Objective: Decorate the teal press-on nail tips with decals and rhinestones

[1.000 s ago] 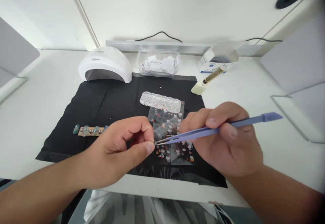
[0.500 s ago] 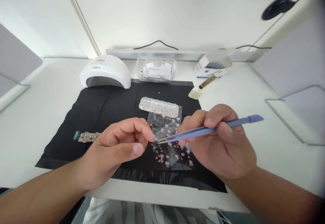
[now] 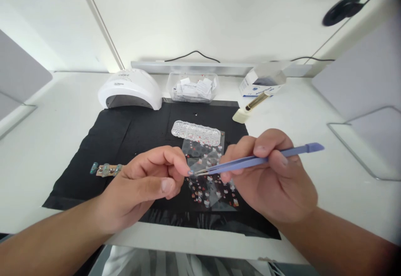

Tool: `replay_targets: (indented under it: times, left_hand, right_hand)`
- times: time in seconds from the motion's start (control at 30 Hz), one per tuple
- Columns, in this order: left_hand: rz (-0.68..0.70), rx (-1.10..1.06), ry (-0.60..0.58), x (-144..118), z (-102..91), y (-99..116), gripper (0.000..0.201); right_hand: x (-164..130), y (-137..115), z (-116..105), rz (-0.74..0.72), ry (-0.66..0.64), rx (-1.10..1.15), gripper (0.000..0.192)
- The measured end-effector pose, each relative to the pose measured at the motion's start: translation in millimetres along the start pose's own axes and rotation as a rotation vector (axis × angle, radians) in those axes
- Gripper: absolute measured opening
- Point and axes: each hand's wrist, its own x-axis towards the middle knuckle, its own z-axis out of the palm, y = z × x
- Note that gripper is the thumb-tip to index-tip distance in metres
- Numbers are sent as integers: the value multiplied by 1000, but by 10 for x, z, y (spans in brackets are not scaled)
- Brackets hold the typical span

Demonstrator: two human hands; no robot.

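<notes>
Left hand: left hand [image 3: 147, 184] pinches a tiny pale blue press-on nail [image 3: 190, 172] at its fingertips, thumb now slid back
Right hand: right hand [image 3: 275, 180] grips long lilac plastic tweezers [image 3: 250, 162], tip touching that nail, barely shifted
Below: clear sticker sheet with small red-and-white figures [image 3: 213, 186] on black mat [image 3: 109, 142]
Meaning: tip looks settled on the nail

Tweezers [image 3: 250, 162] lilac w/ silver tip; mat [image 3: 125, 134] black; lamp [image 3: 130, 90] white; sticker sheet [image 3: 213, 184] clear, red/white motifs.
</notes>
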Motion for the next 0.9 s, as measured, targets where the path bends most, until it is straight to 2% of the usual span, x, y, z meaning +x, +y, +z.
replay_targets:
  times: [0.43,0.63,0.7,0.77,0.8,0.87,0.9]
  left_hand:
    - [-15,52,12,1,4,8,14]
    - [84,278,90,-58,32,-12,11]
    - [172,395,93,-88,35,-11,11]
    - [343,539,146,-111,17,24,13]
    - [456,613,219,-121,-2,62,15]
    - [693,704,449,-149,-57,180,17]
    - [751,730,557,-171,-91,257,13]
  right_hand:
    - [-6,-23,19,-16,25,-2,13]
    - [-2,-16,15,-39,11,-1,13]
    - [6,-6,5,-34,17,1,13]
    - [20,10,-13,-26,20,1,13]
    - [29,20,-26,-29,22,-5,13]
    - [50,44,-54,-44,38,-28,12]
    - [60,57,-66,-53,52,-44,11]
